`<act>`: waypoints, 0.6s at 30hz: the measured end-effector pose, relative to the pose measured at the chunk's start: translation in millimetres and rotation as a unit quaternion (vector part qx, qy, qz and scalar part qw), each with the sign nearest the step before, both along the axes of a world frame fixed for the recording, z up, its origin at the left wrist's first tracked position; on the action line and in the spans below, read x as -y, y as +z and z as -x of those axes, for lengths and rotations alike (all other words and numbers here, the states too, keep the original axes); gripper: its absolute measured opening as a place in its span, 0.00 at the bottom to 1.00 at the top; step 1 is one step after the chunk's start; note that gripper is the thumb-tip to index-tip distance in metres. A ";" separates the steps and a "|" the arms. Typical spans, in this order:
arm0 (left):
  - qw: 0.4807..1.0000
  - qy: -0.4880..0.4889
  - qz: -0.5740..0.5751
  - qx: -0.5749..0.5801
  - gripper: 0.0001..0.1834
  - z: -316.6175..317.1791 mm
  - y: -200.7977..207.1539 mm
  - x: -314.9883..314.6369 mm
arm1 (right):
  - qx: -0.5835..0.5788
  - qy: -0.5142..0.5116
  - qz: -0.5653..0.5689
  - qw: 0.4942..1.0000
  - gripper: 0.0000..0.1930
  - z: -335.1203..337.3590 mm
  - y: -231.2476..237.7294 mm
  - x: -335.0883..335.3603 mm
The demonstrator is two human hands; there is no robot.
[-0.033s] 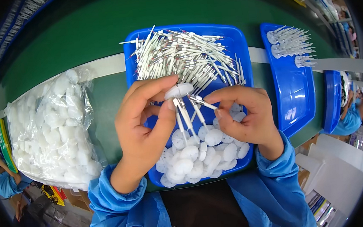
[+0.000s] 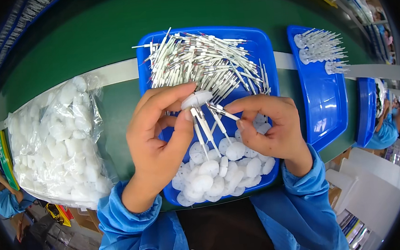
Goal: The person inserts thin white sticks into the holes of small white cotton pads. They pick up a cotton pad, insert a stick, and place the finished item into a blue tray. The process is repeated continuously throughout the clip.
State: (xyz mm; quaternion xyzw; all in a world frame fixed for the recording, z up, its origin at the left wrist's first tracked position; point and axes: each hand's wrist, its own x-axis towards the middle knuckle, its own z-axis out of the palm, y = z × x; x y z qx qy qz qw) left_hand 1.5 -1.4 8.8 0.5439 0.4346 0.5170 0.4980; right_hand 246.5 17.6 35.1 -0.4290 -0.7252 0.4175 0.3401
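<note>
Over the blue tray (image 2: 271,49), my left hand (image 2: 153,133) pinches a round white plastic disc (image 2: 197,99) between thumb and fingers. Several thin rods with white sleeves and metal shafts hang down from its underside. My right hand (image 2: 275,124) grips one more slim white rod (image 2: 228,114) between thumb and forefinger, its far end close beneath the disc's right edge. Whether that end is inside the disc, I cannot tell. Below both hands lies a heap of loose white discs (image 2: 209,183); behind them is a pile of the same rods (image 2: 195,62).
A clear plastic bag (image 2: 56,145) full of white discs lies left. At right, another blue tray (image 2: 323,110) holds several discs with rods standing up in them. Farther right are a smaller blue tray (image 2: 366,112) and a co-worker in blue (image 2: 385,134). Another person's blue sleeve (image 2: 9,203) shows far left.
</note>
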 end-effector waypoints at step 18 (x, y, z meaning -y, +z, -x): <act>0.980 0.058 -0.122 -0.147 0.22 -1.5 0.9 -2.8 | -0.005 -0.031 0.031 0.999 0.16 8.1 0.1 6.3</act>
